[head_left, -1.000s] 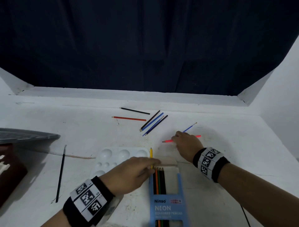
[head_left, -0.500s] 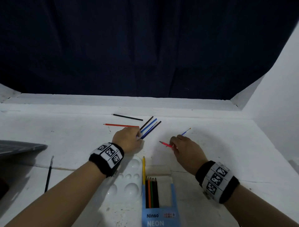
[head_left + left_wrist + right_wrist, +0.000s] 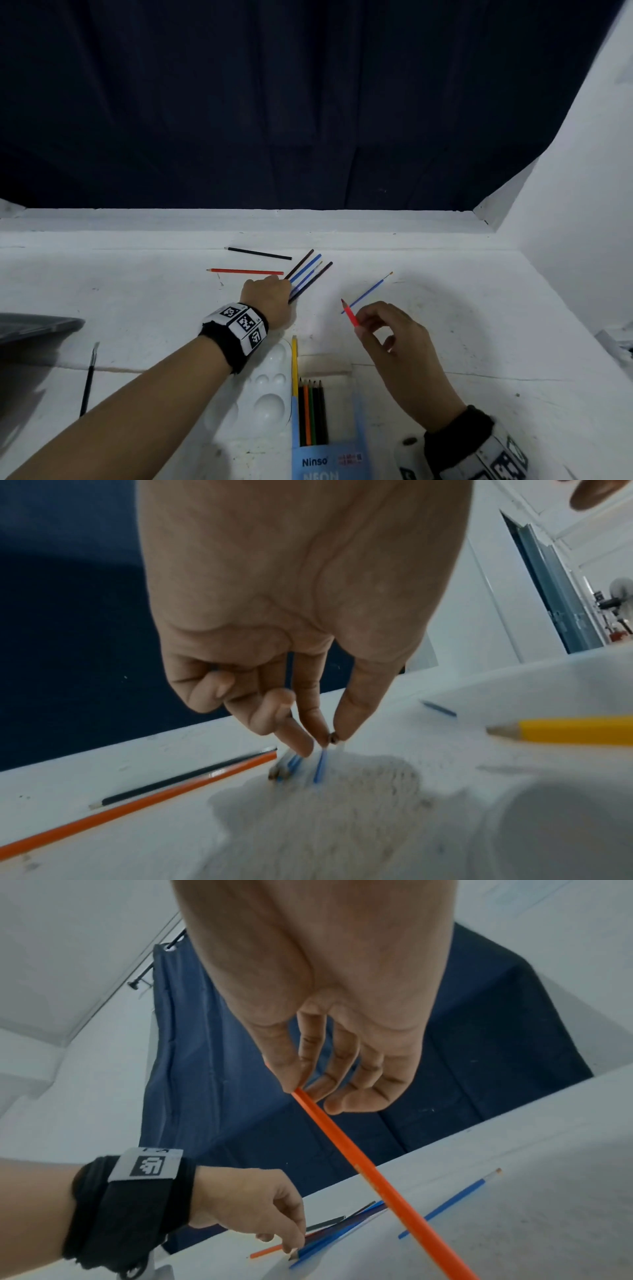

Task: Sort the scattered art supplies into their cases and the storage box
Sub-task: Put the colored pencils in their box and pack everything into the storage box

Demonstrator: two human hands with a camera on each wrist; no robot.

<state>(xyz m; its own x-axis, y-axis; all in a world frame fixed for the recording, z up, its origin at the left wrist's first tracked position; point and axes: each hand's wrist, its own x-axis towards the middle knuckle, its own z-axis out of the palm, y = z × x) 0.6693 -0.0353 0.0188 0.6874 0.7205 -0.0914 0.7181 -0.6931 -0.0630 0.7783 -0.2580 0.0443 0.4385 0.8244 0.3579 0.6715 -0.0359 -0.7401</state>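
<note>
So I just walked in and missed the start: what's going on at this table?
A person is tidying up art supplies. The right hand holds a red pencil lifted off the table. The left hand is pinching the near ends of a bunch of pencils lying on the table. An open pencil box near the person already has several pencils in it.

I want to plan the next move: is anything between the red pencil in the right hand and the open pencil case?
Nothing visible blocks it. The right hand pinches the red pencil in the air, and the table between it and the pencil case mouth looks bare.
</note>
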